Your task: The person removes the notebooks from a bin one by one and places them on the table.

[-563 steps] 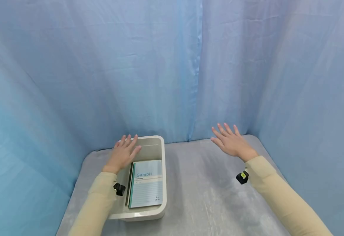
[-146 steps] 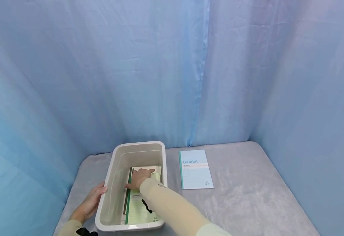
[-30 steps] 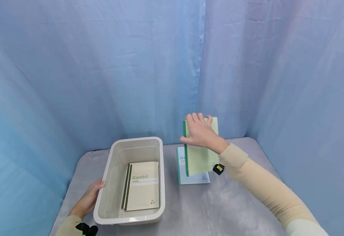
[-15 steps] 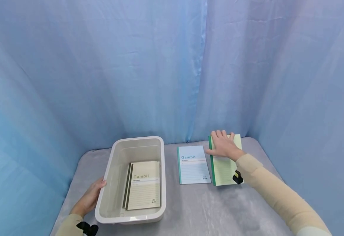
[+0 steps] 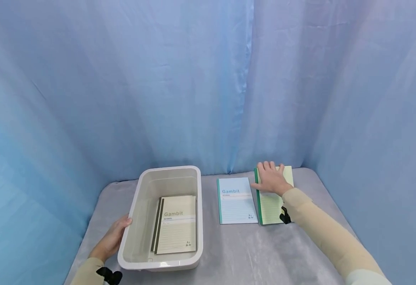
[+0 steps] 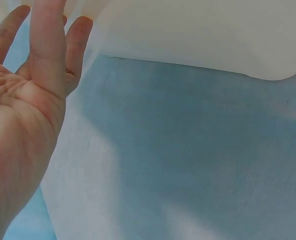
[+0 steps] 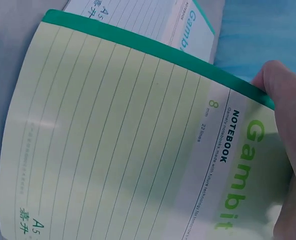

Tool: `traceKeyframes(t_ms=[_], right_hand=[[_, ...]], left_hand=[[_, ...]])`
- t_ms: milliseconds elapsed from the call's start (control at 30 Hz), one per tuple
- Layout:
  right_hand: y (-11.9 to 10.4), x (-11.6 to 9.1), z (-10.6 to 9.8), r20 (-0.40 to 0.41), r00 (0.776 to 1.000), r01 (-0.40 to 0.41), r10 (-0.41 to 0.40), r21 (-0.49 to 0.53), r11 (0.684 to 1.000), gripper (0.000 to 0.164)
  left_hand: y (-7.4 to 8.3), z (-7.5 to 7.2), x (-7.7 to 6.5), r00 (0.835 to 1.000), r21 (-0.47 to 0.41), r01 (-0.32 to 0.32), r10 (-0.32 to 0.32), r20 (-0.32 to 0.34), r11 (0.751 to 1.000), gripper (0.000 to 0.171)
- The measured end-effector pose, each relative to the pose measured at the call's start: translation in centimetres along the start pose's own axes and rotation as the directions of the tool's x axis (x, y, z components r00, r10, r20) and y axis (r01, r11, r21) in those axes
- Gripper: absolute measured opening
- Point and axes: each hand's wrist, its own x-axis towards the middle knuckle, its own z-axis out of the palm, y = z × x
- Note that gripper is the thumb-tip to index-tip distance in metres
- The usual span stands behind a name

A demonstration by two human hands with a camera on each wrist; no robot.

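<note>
My right hand point(image 5: 272, 181) grips a light green notebook point(image 5: 270, 209) with a dark green spine, close over the table. In the right wrist view the thumb point(image 7: 283, 85) lies at the spine edge of the green notebook point(image 7: 123, 130), whose cover is slightly bowed. Just left of it a light blue Gambit notebook point(image 5: 236, 204) lies flat. My left hand point(image 5: 111, 239) holds the left rim of a white plastic bin point(image 5: 199, 221), thumb over the edge. The left wrist view shows its fingers against the outer wall of the bin point(image 6: 198, 35).
Inside the bin, beige Gambit notebooks point(image 5: 176, 231) with dark spines lie stacked, slightly offset. A grey cloth covers the table point(image 5: 243, 253). Blue curtains point(image 5: 193, 87) hang close behind it and on both sides.
The blue notebook, earlier on top of the pile in the bin, now lies on the table. My right hand has brought the green one out, past the blue one, and down beside it.
</note>
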Motion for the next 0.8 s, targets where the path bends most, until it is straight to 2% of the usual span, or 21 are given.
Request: traceKeyframes(t_ms=[300,533,800], right_hand=[[0.4,0.2,1.3,-0.046,0.999,-0.003,0.002,-0.014,1.000,0.062],[0.3,0.4,1.7,-0.066,0.998,0.000,-0.002,-0.022,1.000,0.063],[0.7,0.6,2.3,-0.071,0.997,-0.013,0.012,-0.006,1.000,0.064]], left_hand=[[-0.2,-0.2,0.1,1.000,0.009,0.020,-0.020,-0.019,1.000,0.068],[-0.4,-0.4,0.0,0.999,-0.020,0.020,-0.021,-0.040,1.000,0.067],[-0.3,-0.5,-0.2,1.000,-0.034,0.012,-0.013,-0.017,0.999,0.068]])
